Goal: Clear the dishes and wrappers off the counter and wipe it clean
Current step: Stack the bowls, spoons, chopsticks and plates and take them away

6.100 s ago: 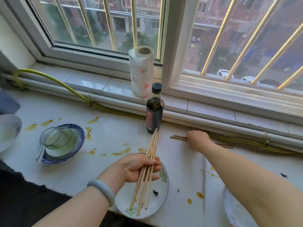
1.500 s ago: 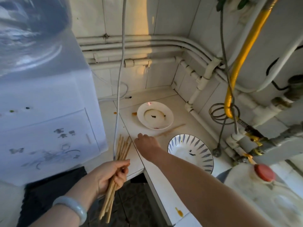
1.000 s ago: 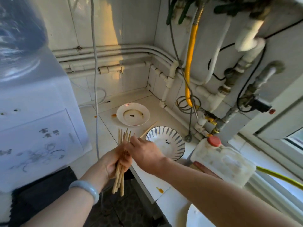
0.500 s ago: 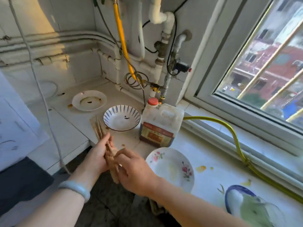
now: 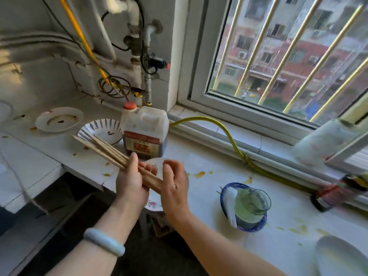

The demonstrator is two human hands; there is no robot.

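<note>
My left hand [image 5: 130, 181] grips a bundle of several wooden chopsticks [image 5: 100, 148] that points up and to the left. My right hand [image 5: 175, 188] meets the bundle's lower ends, its fingers loosely curved and its thumb lying over them. Both hands hover over a flowered plate [image 5: 154, 206] at the counter's front edge. On the white counter [image 5: 209, 196] stand a blue-striped bowl [image 5: 100, 130], a dirty white plate [image 5: 59, 119], a blue-rimmed bowl [image 5: 256, 228] holding a glass and a white spoon, and another white plate [image 5: 338, 257]. Yellow sauce stains [image 5: 199, 174] dot the counter.
A brown oil jug [image 5: 144, 130] with a red cap stands behind my hands. A paper towel roll [image 5: 322, 142] and a dark sauce bottle [image 5: 338, 193] sit along the window sill. A yellow hose [image 5: 235, 145] runs along the sill; pipes fill the corner.
My view has swung right, from the corner to the window counter. My right hand brought a chopstick to the bundle in my left hand and now loosely touches its lower ends.
</note>
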